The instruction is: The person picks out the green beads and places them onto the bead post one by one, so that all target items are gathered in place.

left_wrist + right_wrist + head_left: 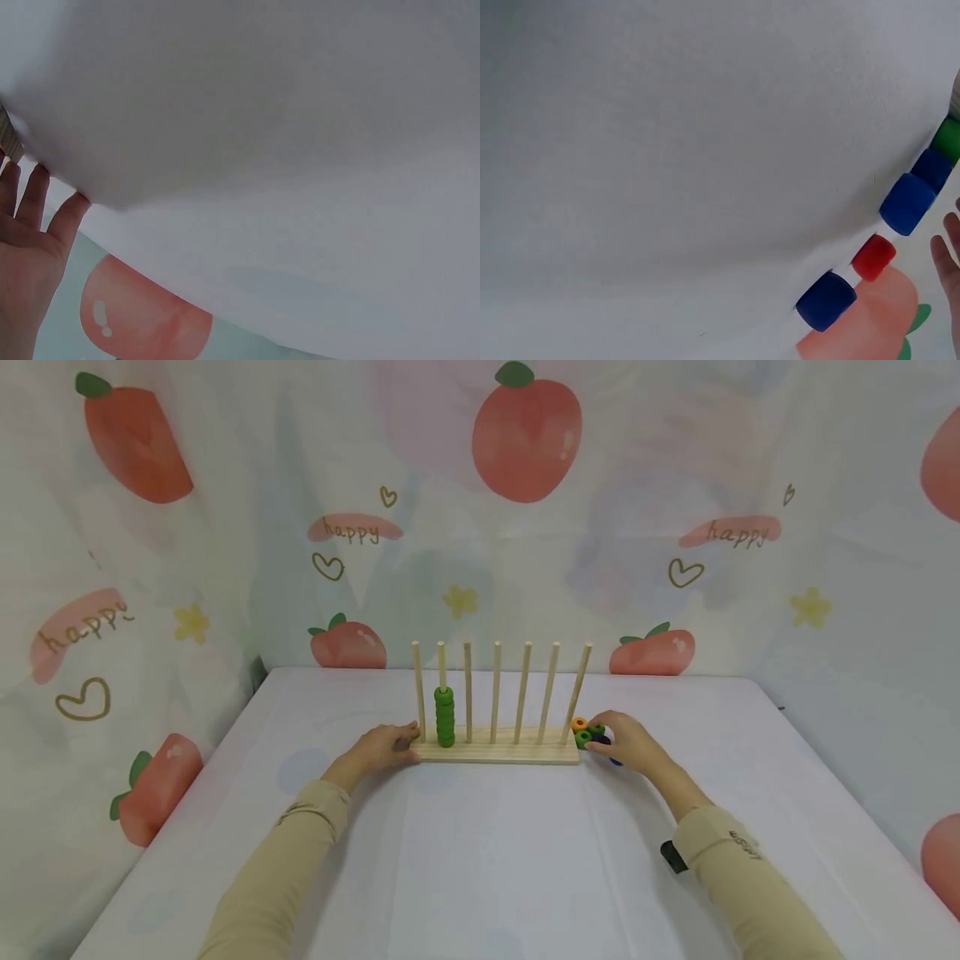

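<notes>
A wooden peg rack point(498, 752) stands on the table, its upright pegs in a row. Green beads point(445, 718) are stacked on the second peg from the left. My left hand point(378, 746) holds the rack's left end, thumb at the front and fingers behind. By the right end my right hand point(630, 743) reaches over a cluster of loose beads, thumb and forefinger spread about them. An orange bead point(579, 724), a green bead point(583, 740) and dark blue ones show there. The right wrist view has a blue bead point(907, 204) and a red bead point(874, 257) beside the fingers.
A white cloth covers the table point(480, 852). Behind it hangs a fruit-printed curtain point(525, 568), which also runs along both sides. A small black object point(673, 857) lies beside the right sleeve. Another dark blue bead point(826, 301) sits apart from the others in the right wrist view.
</notes>
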Demonstrator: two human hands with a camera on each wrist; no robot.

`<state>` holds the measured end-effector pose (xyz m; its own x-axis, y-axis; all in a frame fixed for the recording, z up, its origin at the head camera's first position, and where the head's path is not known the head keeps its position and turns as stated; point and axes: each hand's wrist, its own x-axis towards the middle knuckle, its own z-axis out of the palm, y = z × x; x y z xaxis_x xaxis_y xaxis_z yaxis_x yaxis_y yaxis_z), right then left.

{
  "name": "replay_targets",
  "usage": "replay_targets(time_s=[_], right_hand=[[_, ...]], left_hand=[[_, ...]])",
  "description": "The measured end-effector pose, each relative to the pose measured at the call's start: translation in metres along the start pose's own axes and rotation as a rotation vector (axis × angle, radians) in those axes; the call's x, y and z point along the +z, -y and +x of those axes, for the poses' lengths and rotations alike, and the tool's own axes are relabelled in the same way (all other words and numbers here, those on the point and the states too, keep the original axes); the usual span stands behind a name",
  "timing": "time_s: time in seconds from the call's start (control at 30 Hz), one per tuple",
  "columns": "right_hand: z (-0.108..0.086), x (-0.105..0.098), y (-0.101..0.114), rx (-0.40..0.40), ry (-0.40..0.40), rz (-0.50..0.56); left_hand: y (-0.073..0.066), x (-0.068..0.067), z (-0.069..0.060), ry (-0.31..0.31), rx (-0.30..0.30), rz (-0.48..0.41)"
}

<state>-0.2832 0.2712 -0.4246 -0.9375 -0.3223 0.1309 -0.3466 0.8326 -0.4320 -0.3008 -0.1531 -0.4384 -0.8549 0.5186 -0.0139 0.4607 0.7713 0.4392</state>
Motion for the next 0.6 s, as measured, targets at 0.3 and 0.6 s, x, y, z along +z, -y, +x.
replay_targets(time_s=[0.3,0.6], right_hand=[[0.0079,0.0046,-0.0001,-0.006,0.005,0.004],[0.0100,0.0087,-0.0004,-0.004,0.000,-0.042]], left_hand=[[0.0030,0.0013,0.0015,0.000,-0.015,0.004],[0.0046,0.0031,0.0026,0.000,-0.006,0.038]])
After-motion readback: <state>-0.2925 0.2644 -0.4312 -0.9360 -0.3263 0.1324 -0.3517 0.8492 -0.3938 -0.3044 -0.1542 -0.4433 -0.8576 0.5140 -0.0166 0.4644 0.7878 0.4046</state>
